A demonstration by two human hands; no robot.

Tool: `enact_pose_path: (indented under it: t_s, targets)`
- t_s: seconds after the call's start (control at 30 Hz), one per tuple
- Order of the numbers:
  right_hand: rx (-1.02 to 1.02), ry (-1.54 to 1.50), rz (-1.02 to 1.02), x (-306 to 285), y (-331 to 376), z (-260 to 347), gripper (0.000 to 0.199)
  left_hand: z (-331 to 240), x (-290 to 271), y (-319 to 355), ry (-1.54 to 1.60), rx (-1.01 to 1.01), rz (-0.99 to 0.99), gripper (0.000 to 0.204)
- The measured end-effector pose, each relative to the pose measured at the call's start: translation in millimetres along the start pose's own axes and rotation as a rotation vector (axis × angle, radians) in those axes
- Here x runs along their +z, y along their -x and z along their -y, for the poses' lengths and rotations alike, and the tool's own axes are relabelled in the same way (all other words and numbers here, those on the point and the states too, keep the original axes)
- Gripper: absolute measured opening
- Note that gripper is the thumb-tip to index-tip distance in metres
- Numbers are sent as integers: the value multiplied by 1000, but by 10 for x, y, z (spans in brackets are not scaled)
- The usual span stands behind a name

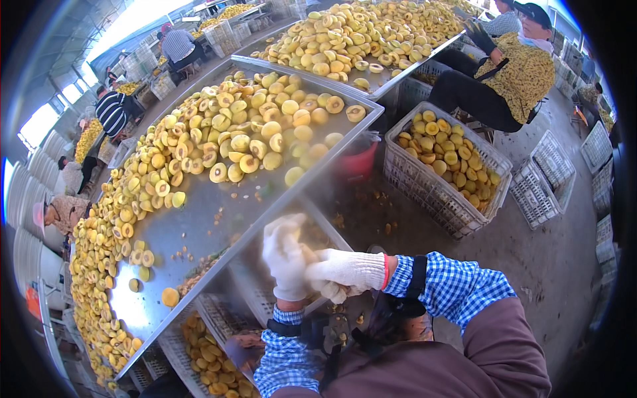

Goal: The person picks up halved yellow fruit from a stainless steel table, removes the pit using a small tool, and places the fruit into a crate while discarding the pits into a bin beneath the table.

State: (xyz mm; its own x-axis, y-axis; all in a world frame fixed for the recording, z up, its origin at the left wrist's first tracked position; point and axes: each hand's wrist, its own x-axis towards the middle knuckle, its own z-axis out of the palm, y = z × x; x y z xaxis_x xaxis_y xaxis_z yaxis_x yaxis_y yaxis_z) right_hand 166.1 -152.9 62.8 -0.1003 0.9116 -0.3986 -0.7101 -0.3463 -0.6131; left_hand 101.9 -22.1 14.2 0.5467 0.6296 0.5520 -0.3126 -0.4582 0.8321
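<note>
Both my hands wear white knit gloves and meet just below the near edge of a long metal table. My left hand is raised with fingers curled. My right hand presses against it from the right, closed around something small that the gloves hide. Halved yellow peaches cover most of the table's top in a thick spread. Blue checked sleeves and black wrist straps cover my forearms.
A white plastic crate of whole peaches stands on the floor at right, empty crates beyond it. A red bucket sits under the table. Another crate of fruit is below left. A seated person works at a second table.
</note>
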Motion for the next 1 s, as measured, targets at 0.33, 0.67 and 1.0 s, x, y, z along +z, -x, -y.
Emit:
enact_pose_path:
  t_s: [0.33,0.67,1.0]
  targets:
    - [-111,485,-147,32,30,-66,12,-228,51,-116,747,-1011,-94,60]
    - [-543,1235,-540,-198,-268,-464,18,-184,23,-131,680,-1001,-43,56]
    - [-417,1132,-462,-53,-113,-277,18,57,-136,-73,1034,-1026,78,46]
